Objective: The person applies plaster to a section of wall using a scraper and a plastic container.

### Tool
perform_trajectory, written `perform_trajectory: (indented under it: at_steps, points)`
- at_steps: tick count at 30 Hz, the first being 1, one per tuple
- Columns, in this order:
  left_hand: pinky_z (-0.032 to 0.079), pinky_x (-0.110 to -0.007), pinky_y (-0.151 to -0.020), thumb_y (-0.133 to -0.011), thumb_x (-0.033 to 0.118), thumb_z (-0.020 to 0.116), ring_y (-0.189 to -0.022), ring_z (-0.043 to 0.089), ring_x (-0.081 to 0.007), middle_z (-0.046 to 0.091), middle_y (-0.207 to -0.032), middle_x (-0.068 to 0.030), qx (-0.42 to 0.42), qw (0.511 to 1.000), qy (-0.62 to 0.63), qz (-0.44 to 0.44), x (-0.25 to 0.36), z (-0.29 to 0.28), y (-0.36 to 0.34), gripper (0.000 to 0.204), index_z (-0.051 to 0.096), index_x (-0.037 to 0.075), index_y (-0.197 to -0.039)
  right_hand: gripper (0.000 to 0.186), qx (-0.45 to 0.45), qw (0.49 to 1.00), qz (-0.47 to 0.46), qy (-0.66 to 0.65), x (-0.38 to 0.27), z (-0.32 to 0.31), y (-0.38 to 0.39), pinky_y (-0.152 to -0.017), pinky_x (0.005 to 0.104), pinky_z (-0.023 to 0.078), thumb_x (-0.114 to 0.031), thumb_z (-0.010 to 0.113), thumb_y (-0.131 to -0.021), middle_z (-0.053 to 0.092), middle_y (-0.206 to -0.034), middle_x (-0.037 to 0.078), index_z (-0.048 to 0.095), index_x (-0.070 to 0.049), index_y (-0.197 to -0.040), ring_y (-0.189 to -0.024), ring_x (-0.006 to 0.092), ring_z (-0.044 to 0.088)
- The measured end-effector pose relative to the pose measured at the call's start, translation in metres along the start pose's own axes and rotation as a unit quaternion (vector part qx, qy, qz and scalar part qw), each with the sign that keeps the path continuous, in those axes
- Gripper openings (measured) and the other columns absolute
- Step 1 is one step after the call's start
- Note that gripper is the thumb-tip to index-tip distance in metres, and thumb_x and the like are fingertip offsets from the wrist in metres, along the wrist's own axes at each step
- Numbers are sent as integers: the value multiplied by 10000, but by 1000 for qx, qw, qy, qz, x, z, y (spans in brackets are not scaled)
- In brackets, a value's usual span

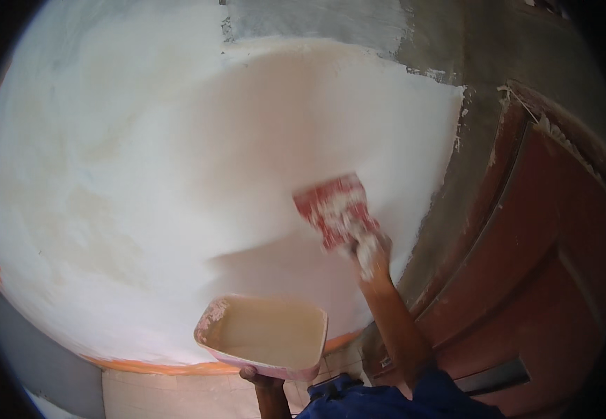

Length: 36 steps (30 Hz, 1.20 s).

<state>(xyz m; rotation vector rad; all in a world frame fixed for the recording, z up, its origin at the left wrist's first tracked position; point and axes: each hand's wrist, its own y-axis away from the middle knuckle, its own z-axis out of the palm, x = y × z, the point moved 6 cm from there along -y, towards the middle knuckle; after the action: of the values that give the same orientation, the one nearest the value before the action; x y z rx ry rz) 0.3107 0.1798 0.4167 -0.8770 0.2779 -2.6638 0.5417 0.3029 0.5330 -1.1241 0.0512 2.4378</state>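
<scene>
My right hand [374,253] is closed on a red putty knife [331,202] with a wide blade, smeared with white putty. The blade is up in front of the white-coated wall [177,181]; whether it touches the wall I cannot tell. Low in front of me, my left hand [260,378] grips a pink rectangular tub [299,371] from below at its near side. Pale, smooth putty [271,332] lies inside the tub, and dried smears coat its left inner wall. Most of the left fingers are hidden under the tub.
Bare grey plaster [429,42] borders the white coat at the top and right. A dark red door [526,279] in its frame stands at the right. An orange strip [156,366] runs along the wall's base above a tiled floor [170,394].
</scene>
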Motion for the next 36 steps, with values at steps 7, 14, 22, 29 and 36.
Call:
perform_trajectory:
  at_steps: [7,14,22,29,36]
  points:
    - [490,-402,-804,-588,476,656,-977,519,-286,468,-1106,-127,-33,993,-8,-116,16,6,13,841,337,33,-1228,52,-50,875,-280,391,-58,-70,82,-593,259,500,-25,628,-736,607,-920,95,617,-14,-785,-730,192,594]
    - [455,-417,-861,-680,309,651,-1031,506,-288,489,-1138,-142,-127,976,37,-171,24,15,19,698,351,2,-1230,142,-164,546,-592,570,-125,-7,129,-599,258,495,-33,680,-662,617,-881,100,621,-38,-791,-715,199,593]
    - [446,-410,-873,-775,341,534,-1050,497,-290,473,-1166,-150,-75,974,-23,-210,46,52,22,612,334,4,-1245,160,-114,905,-249,326,-161,10,117,-536,241,468,-35,651,-713,624,-737,112,592,2,-857,-614,136,599]
    - [438,-403,-883,-858,370,431,-1066,489,-292,459,-1191,-157,-31,961,-154,-226,45,56,27,553,320,6,-1259,99,-239,800,5,551,-125,39,133,-506,346,464,-73,581,-752,577,-617,107,514,-2,-734,-532,269,583]
    - [354,-446,-960,-884,435,367,-1130,436,-314,414,-1251,-165,83,953,18,-291,19,41,32,592,278,20,-1297,90,-218,690,-101,683,-70,41,163,-497,461,416,-95,517,-784,521,-563,171,464,-22,-784,-547,388,537]
